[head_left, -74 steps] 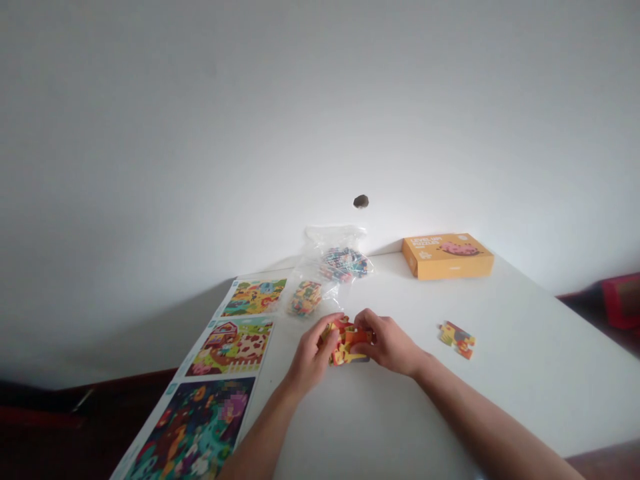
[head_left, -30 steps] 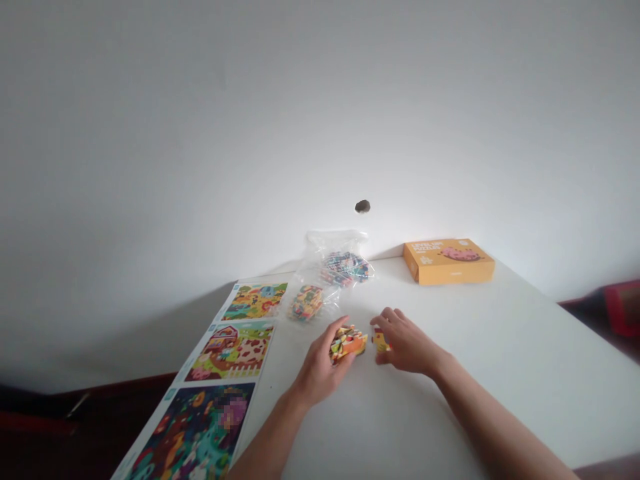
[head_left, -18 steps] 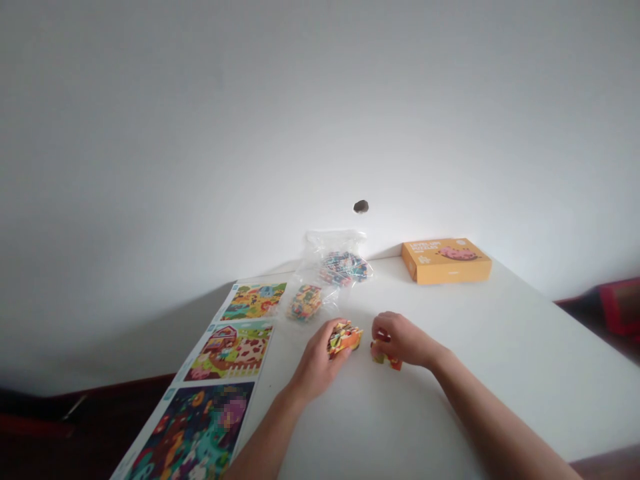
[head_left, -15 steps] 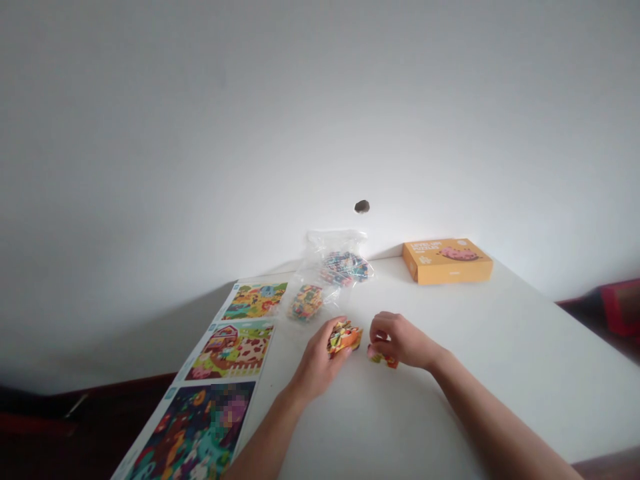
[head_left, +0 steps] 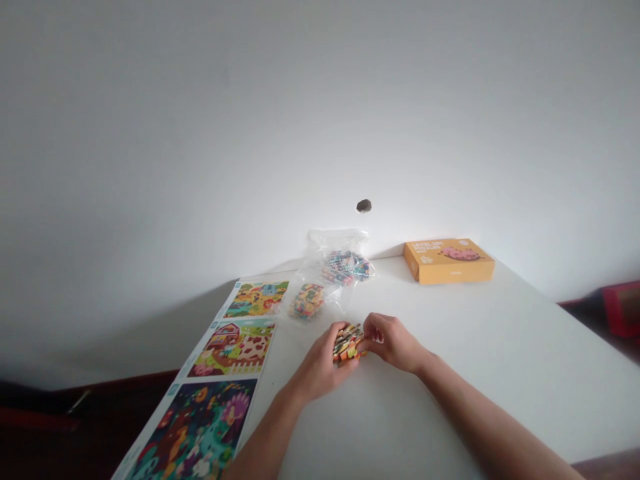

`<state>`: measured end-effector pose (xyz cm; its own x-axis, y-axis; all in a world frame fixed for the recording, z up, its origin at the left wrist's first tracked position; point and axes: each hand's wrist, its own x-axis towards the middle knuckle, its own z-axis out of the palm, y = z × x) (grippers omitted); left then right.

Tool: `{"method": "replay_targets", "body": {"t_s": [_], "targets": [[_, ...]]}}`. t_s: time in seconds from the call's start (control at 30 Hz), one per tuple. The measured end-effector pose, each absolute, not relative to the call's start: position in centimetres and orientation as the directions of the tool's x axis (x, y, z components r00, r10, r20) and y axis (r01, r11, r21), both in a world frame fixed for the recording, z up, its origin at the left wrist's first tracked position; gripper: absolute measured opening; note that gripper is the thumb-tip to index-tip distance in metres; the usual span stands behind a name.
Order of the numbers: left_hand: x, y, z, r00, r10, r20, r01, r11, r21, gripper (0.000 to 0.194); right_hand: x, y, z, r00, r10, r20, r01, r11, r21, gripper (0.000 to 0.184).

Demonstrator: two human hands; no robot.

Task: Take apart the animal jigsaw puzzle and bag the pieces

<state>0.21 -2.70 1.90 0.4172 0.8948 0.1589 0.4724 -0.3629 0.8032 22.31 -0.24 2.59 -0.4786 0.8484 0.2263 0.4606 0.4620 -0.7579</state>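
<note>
A thick handful of colourful puzzle pieces (head_left: 347,343) is gripped by my left hand (head_left: 320,363) above the white table, fingers behind and thumb in front. My right hand (head_left: 393,339) meets the right side of this bunch, its thumb and forefinger pinched against the pieces there. Which piece the pinch holds is partly hidden by the fingers. Just beyond my left hand lies a clear plastic bag with more puzzle pieces (head_left: 307,301). Behind it rests another clear bag holding bluish puzzle pieces (head_left: 347,265).
A yellow puzzle box (head_left: 450,261) stands at the back right, near the wall. Along the table's left edge lie three picture sheets: a safari scene (head_left: 257,299), a farm scene (head_left: 235,350) and a dark forest scene (head_left: 195,430). The wall has a hole (head_left: 364,206).
My right hand has moved left, from just above the table to the bunch in my left hand, bringing the pieces it held. The bunch has turned, showing more piece edges.
</note>
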Motion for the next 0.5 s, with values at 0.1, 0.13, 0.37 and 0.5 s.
{"method": "replay_targets", "body": {"t_s": [0.1,0.13,0.37,0.5], "targets": [[0.5,-2.7,1.7,0.407,0.897,0.173,0.485,-0.373,0.791,0.047,22.1,-0.3,2.4,-0.489,0.837,0.246,0.48,0.494,-0.725,0.042],[0.5,-2.7,1.7,0.418,0.887,0.193,0.477,-0.396,0.785,0.048,22.1,-0.3,2.4,-0.51,0.823,0.251,0.483,0.515,-0.708,0.05],[0.4,-2.9,2.1,0.471,0.843,0.261,0.419,-0.474,0.774,0.043,21.5,-0.5,2.9,-0.618,0.744,0.256,0.47,0.61,-0.638,0.023],[0.3,-2.8,1.9,0.417,0.857,0.304,0.39,-0.471,0.792,0.049,21.2,-0.7,3.2,-0.577,0.752,0.319,0.469,0.625,-0.624,0.024]]}}
